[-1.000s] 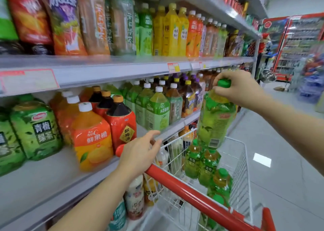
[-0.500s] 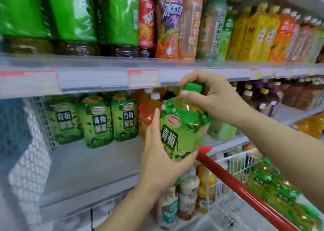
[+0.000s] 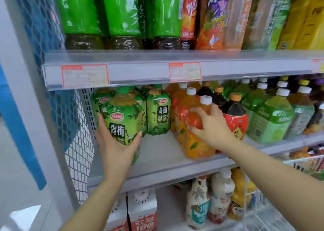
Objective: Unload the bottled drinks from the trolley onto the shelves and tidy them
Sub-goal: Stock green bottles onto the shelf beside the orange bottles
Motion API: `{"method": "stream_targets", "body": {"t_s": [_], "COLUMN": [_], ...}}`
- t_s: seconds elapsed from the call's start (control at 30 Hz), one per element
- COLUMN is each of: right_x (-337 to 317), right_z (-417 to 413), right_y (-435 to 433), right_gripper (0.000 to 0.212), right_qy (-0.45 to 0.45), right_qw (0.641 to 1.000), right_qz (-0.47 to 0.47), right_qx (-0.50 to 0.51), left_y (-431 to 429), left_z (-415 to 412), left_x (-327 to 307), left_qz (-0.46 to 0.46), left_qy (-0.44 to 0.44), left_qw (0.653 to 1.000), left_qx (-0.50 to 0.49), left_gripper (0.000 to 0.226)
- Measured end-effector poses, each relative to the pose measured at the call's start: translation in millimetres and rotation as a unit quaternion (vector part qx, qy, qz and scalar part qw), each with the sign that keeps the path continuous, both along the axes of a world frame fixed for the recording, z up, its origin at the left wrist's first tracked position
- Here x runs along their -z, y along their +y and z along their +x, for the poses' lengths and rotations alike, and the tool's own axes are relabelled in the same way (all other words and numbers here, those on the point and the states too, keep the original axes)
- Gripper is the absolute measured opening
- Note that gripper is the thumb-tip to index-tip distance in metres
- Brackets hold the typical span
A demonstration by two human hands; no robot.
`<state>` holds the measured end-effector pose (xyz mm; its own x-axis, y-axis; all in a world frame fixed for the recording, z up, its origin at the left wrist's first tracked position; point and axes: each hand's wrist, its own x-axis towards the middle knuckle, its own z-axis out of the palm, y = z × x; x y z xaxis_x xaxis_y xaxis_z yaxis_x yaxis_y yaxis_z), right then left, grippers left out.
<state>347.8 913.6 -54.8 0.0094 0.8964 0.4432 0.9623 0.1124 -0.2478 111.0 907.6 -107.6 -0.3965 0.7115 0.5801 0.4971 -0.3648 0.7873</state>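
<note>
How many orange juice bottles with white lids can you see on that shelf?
3, lined up front to back on the middle shelf: the front bottle in the right hand's grip, a second bottle behind it, a third bottle at the back. More may be hidden.

Grey mid shelf [image 3: 157,153], green tea btls [image 3: 158,115] at left, orange juice btls [image 3: 192,146] beside, dark red-label btls [image 3: 235,118] right

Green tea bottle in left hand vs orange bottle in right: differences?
Caps and labels: green tea bottle all green; orange bottle white cap, orange label. Grip: left hand holds green tea bottle low; right hand grips orange bottle high. Both upright.
</note>
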Motion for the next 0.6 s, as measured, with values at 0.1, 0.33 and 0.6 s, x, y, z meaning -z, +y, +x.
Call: {"method": "stream_targets", "body": {"t_s": [0.1,0.33,0.6], "right_x": [2,4,6], "right_z": [3,5,8], "right_y": [2,3,5], "right_gripper": [0.055,0.056,0.06], "right_qy": [-0.01,-0.013,-0.019], "right_qw": [1.0,1.0,0.999], "right_qz": [0.009,0.019,0.006], "right_qx": [-0.001,-0.016,-0.025], "left_y": [25,61,83], "left_z": [-16,-28,-55], "left_x": [8,17,-1], "left_qz": [-0.061,-0.114,-0.247], "left_qy": [0.002,0.048,-0.007], "left_qw": [0.993,0.981,0.969], "left_qx": [-0.097,-0.148,0.001], "left_gripper": [0.116,0.108,0.099]}}
